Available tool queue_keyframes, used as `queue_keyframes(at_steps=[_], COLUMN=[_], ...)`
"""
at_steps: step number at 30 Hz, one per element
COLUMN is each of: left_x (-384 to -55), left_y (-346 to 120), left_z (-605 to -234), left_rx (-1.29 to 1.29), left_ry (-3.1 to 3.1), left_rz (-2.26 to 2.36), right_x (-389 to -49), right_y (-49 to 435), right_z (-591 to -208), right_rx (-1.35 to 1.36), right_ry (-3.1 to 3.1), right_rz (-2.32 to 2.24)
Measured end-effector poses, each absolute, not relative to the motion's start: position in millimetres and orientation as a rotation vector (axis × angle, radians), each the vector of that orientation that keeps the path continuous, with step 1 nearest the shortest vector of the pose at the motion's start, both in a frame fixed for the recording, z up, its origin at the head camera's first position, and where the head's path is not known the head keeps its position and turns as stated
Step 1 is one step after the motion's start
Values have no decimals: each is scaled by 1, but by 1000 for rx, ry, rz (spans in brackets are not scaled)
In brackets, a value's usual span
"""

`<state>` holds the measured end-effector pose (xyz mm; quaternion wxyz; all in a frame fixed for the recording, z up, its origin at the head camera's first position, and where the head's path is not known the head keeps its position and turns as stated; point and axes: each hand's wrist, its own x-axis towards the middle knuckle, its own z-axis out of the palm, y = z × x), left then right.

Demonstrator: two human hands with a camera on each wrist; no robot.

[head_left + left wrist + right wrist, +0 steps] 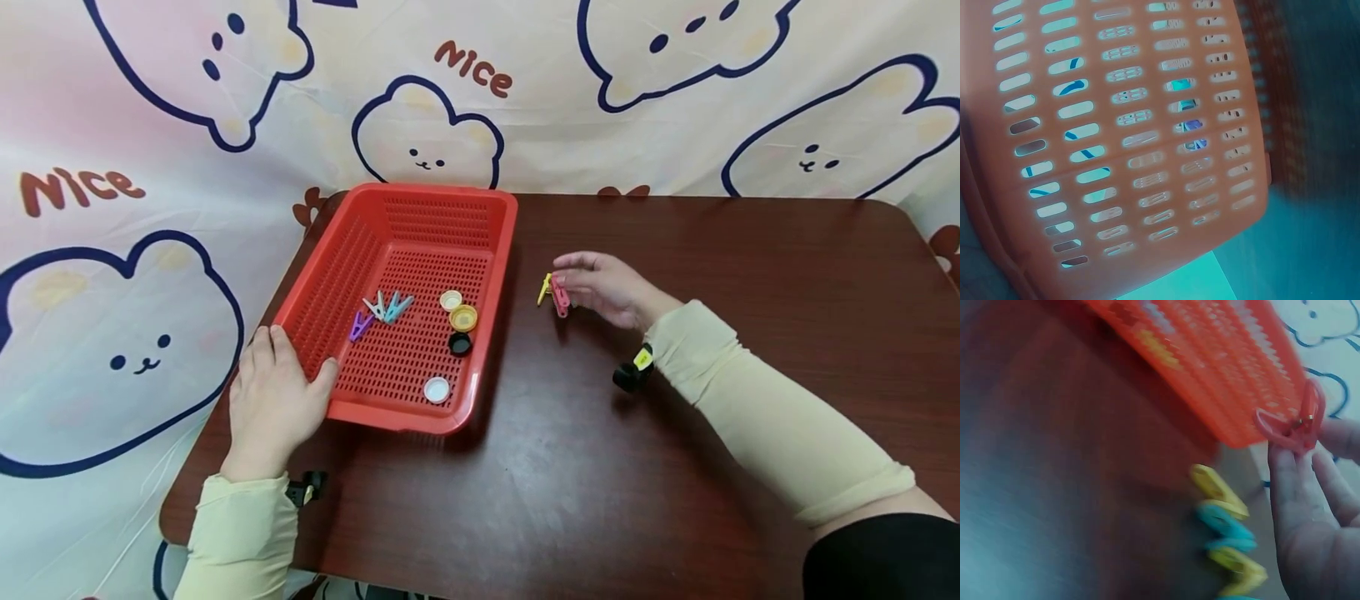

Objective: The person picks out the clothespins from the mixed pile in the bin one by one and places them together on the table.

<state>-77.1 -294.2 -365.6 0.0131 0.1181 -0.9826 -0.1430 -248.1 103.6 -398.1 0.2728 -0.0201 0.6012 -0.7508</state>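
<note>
A red plastic basket (423,423) with slotted walls stands on the table. At its near left corner my left hand (273,400) grips the rim, thumb over the inner side and fingers along the outside. My right hand (603,287) is to the right of the basket, above the table. Between thumb and fingertips it pinches a pinkish-red clothespin (1300,422). Just beyond those fingers lies a yellow clothespin (544,289). The right wrist view shows a row of yellow and teal clothespins (1229,534) below the hand; in the head view the hand hides most of them.
Inside the basket lie a purple clothespin (361,326), pale and blue clothespins (397,307), and several round caps, including a yellow cap (463,318), a black cap (460,343) and a white cap (437,389). A patterned cloth (427,150) hangs behind the brown table (570,500).
</note>
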Motion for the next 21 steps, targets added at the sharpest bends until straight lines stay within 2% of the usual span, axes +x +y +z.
queue_keyframes(at_steps=[8,21], left_x=[-77,-77], left_y=[-295,-293], left_z=[-366,-364], left_rx=[385,391], left_ry=[-3066,-3057], left_rz=[-438,-450], right_x=[-222,-209], right_y=[89,75], right_z=[-429,-442], right_rx=[-24,-17], right_ry=[1798,2240], right_rz=[-2013,-1799])
